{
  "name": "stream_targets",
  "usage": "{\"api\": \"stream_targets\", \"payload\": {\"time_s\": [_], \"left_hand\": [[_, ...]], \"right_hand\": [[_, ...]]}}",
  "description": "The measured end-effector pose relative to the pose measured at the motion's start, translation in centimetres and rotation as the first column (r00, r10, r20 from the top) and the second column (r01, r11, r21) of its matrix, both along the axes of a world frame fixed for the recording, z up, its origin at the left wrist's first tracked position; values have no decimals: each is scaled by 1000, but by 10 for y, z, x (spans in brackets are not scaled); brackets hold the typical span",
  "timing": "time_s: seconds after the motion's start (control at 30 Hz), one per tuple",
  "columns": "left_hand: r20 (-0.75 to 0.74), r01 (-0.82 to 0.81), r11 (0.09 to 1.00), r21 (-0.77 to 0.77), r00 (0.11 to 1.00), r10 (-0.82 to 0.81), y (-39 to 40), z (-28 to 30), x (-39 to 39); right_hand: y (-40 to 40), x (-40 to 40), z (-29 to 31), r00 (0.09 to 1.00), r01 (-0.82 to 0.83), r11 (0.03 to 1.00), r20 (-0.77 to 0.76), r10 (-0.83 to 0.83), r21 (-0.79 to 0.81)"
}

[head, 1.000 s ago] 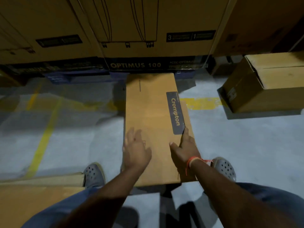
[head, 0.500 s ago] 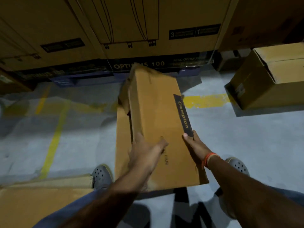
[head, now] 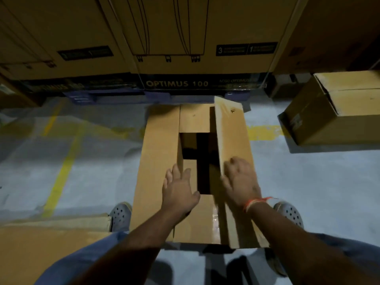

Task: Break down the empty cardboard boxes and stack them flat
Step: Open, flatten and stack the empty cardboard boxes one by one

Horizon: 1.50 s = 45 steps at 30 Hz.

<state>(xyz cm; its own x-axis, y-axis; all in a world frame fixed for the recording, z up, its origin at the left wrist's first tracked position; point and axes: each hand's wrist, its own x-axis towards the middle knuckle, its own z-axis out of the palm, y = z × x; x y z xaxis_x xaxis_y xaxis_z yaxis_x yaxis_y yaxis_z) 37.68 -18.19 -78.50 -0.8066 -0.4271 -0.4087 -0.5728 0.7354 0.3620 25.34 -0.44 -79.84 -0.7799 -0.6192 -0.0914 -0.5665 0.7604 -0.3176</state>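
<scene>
Half a second back the box [head: 158, 171] was tipped up on its edge with the printed side showing; now it lies with its open face up on the floor [head: 308, 192] between the person's shoes, the long flaps folded outward and a dark gap showing down the middle. A second ago both hands rested flat on its closed side. That turn suggests the person is getting at the flaps so the box can be collapsed, and the job on this one looks only partly done, since it has not gone flat yet.

The left hand [head: 178, 190] lies with fingers spread and nearly straight on the left flap, beside the gap, pressing rather than gripping. The right hand [head: 239, 182] is on the right flap [head: 232, 130], which stands tilted upward; its fingers curl at the flap's inner edge, and blur keeps me from saying how firmly it holds.

Near the left shoe [head: 121, 213] lies what looks like flat cardboard [head: 51, 243], probably the stack. A closed brown carton [head: 333, 114] sits well apart on the right. Behind runs a wall of large printed cartons [head: 185, 58], just beyond the box's far end, leaving little room to push the flaps out that way. Yellow floor lines [head: 61, 175] cross on the left.
</scene>
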Motion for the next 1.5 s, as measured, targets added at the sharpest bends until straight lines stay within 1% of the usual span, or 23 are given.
{"api": "stream_targets", "payload": {"time_s": [0.03,0.07,0.1,0.13,0.17,0.23,0.3,0.4,0.47,0.53,0.63,0.73,0.77,0.83,0.87,0.9,0.93,1.0,1.07,1.17,1.23,1.37,1.5], "left_hand": [[17,51,999,-10,999,-51,-1,0,-1],[37,130,991,-26,991,-129,-2,-1,-2],[76,220,975,-34,973,-217,-2,-3,-2],[133,306,952,-23,945,-300,-1,-5,-1],[200,369,929,4,910,-362,0,-9,2],[318,419,906,67,851,-417,1,-18,10],[368,417,905,81,832,-416,2,-21,16],[308,352,935,44,886,-347,2,-20,14],[233,274,961,23,934,-272,1,-16,11],[151,193,981,19,969,-194,-1,-8,9],[36,103,995,-1,994,-103,-4,9,11],[-21,75,997,24,997,-74,-5,26,15],[9,96,994,58,995,-96,-6,30,16],[116,133,982,133,982,-149,-7,38,19],[166,138,972,189,971,-170,-7,41,21],[212,129,953,274,959,-191,-6,40,24],[258,115,920,374,940,-223,-4,38,27],[342,128,858,497,880,-329,3,28,33],[385,265,858,441,807,-447,11,15,43],[451,491,831,260,699,-554,24,-1,56],[486,580,803,139,666,-565,33,-7,62],[506,615,788,-34,690,-517,39,-22,64],[524,632,773,-47,675,-520,44,-32,65]], "right_hand": [[-10,9,5,981,-194,981,-5,194,17],[-20,20,8,928,-372,927,13,372,42],[-30,31,9,862,-507,856,63,504,96],[-37,41,12,819,-574,797,137,557,188],[-42,49,16,817,-576,759,210,536,304],[-41,54,28,885,-465,715,259,387,522],[-34,52,38,941,-337,743,192,278,578],[-28,48,58,980,-191,841,48,193,506],[-24,44,73,994,-88,864,-9,106,495],[-10,35,82,999,11,864,-45,13,504],[23,18,84,987,136,807,-5,-163,574],[51,9,68,917,244,782,126,-378,574],[57,9,63,866,268,798,228,-445,541],[65,6,55,713,284,835,478,-513,472],[67,4,53,649,253,849,569,-504,463],[67,1,53,628,181,859,615,-476,480],[67,0,52,659,90,851,610,-440,517],[64,7,50,808,-91,794,510,-294,601],[60,27,49,886,-193,750,442,-144,632],[60,57,28,912,-283,708,410,-9,647],[63,68,11,928,-323,675,363,87,663],[66,72,-10,945,-314,672,291,151,671],[67,71,-19,941,-322,660,306,144,679]]}}
